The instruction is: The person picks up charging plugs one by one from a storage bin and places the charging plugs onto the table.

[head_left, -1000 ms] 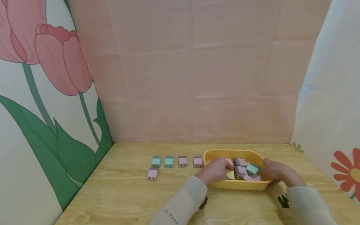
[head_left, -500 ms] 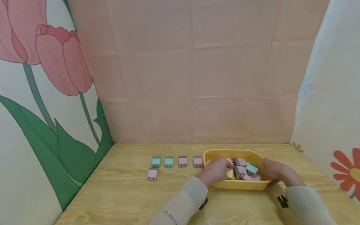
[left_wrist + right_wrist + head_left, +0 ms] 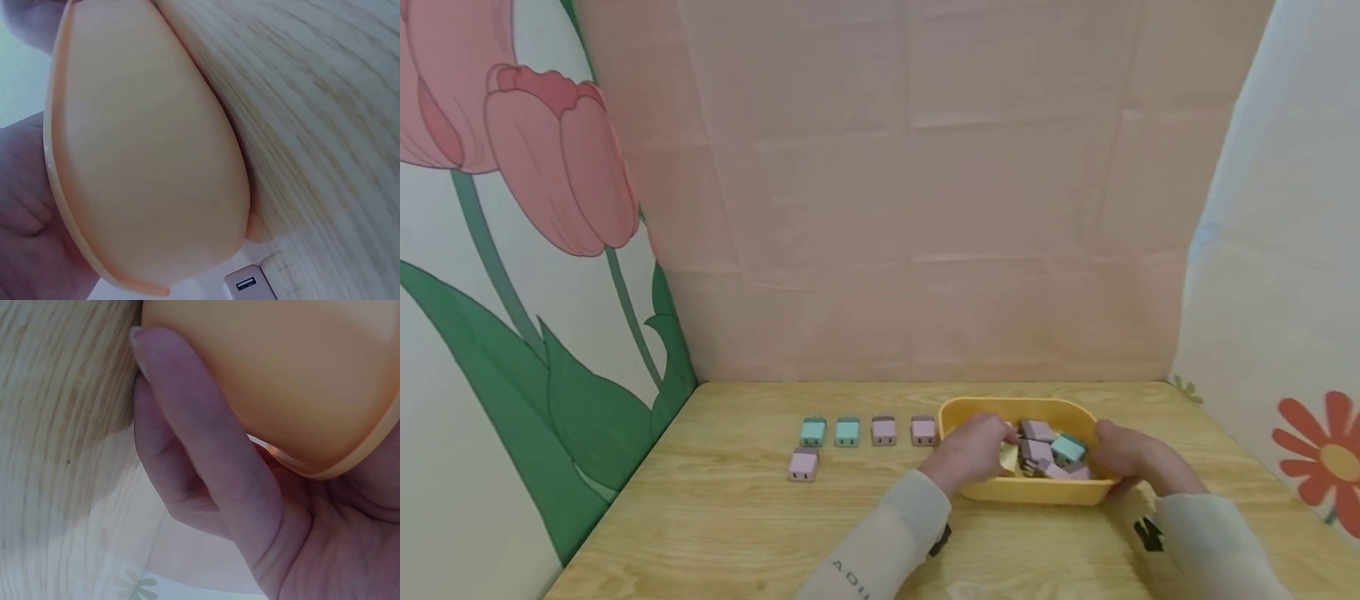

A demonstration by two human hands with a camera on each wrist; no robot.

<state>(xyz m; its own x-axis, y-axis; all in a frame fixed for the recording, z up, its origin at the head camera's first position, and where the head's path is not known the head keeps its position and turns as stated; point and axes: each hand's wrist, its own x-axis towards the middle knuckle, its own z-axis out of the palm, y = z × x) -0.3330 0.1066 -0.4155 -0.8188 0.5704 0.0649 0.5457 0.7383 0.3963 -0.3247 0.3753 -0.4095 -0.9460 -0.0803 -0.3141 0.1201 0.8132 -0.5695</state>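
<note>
Lengthwise, yel. bin runs L-R; R hand grips R end.

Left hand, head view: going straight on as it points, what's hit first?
The left hand would probably meet the pale yellow block right beside it, inside the yellow tray; depth is unclear, so they may already touch.

Your tub sits on the table, chargers inside. To its left lie four chargers in a row, plus a fifth charger; your left hand reaches into it, your right hand at its right end.
</note>
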